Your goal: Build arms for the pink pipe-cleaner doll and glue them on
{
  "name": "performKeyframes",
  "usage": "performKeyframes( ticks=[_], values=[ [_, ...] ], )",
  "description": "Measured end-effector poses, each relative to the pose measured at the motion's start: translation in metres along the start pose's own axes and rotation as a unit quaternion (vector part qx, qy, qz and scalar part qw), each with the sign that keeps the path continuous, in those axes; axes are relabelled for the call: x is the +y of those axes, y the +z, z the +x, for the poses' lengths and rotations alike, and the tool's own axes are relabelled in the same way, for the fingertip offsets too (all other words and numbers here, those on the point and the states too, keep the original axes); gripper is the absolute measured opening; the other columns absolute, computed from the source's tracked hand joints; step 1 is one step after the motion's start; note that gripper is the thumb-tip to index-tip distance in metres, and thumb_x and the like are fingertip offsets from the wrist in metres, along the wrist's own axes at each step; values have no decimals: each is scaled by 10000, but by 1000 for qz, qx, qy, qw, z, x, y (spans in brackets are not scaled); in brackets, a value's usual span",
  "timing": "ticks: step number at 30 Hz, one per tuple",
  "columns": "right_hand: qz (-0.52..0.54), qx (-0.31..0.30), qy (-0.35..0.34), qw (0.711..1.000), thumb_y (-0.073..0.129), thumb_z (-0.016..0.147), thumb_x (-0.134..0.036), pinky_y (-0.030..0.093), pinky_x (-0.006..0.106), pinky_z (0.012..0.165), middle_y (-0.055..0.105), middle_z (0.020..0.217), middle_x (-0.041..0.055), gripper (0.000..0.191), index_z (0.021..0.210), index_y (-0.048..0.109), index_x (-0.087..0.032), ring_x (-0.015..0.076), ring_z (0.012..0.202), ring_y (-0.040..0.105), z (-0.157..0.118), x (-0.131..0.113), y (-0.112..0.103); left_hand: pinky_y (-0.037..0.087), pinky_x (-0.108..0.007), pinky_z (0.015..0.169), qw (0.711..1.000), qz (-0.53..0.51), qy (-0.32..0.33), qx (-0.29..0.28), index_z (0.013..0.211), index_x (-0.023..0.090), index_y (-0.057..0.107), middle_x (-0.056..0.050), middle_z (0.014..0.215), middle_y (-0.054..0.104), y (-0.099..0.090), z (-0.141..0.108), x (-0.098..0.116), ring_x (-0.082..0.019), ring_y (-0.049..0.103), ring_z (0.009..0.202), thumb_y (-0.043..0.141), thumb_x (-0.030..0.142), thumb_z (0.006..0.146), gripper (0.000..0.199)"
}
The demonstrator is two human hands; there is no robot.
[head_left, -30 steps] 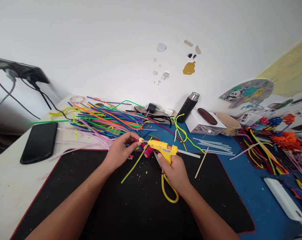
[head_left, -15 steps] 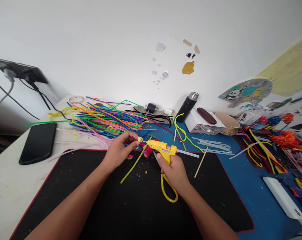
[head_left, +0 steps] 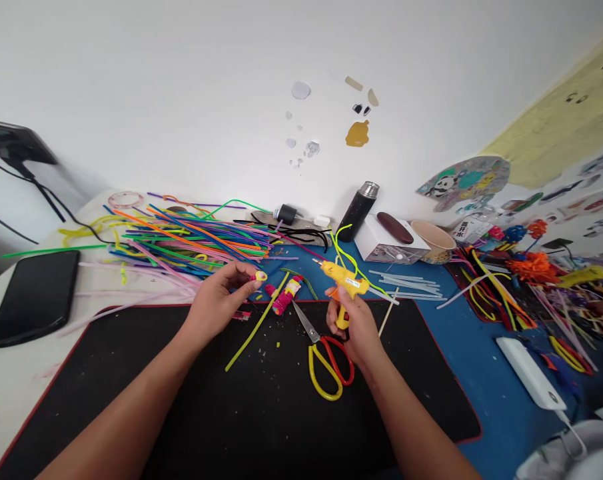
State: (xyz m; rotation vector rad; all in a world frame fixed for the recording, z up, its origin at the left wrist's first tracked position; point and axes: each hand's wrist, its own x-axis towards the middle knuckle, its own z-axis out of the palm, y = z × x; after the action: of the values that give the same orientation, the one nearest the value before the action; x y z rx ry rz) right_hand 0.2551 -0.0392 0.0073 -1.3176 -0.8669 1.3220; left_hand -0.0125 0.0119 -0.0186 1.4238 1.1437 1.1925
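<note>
My left hand pinches a small yellow and pink piece between thumb and fingertips, over the mat's back edge. In my right hand is a yellow glue gun, its nozzle pointing up and left, apart from the small piece. Between the hands lies a pink and yellow pipe-cleaner figure, with a yellow-green stem beside it. Scissors with one red and one yellow handle rest on the black mat, just left of my right hand.
A heap of coloured pipe cleaners lies at the back left, beyond a black phone. Behind my right hand stand a black flask, a white box and a bowl. Clear glue sticks and a white device lie at right.
The glue gun has moved right and away from the small piece in my left hand. The figure and scissors are now less covered. The whole view has shifted slightly to the right.
</note>
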Motion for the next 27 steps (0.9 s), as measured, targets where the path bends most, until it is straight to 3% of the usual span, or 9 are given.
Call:
performKeyframes(
  ticks=[6,10,14,24,27],
  values=[
    [28,25,55,998,748,803,-698,276,200,398,571,636,-32,567,988,690,-166,107,480,468,10,9,-28,546,-317,736,1000,10,4,-3,951,229,677,-26,870,729,2,-1,0,-210,692,792,783,543,841,349],
    [9,22,95,995,720,801,-729,212,203,379,538,602,-40,595,950,700,-153,91,433,386,14,15,-35,550,-322,710,1000,15,0,-3,953,236,674,-26,850,729,3,-1,1,-216,694,777,786,580,827,383],
    [12,10,114,993,681,834,-727,208,190,377,568,613,-29,582,961,704,-159,91,431,420,25,14,-36,557,-341,729,1000,18,-2,-6,954,231,674,-38,877,738,3,-1,-1,-229,701,799,777,589,830,393],
    [-157,10,135,978,582,909,-752,173,170,336,607,548,-15,617,919,741,-156,74,330,392,41,11,-42,537,-333,735,999,23,19,-16,950,234,679,-26,867,723,6,-4,1,-210,674,780,738,491,870,275],
    [-280,12,87,956,467,932,-803,237,191,356,609,526,-4,724,934,751,-137,103,344,445,41,11,-50,534,-337,741,999,26,17,-19,950,233,672,-39,905,733,7,-4,3,-221,685,812,730,470,870,257]
  ],
)
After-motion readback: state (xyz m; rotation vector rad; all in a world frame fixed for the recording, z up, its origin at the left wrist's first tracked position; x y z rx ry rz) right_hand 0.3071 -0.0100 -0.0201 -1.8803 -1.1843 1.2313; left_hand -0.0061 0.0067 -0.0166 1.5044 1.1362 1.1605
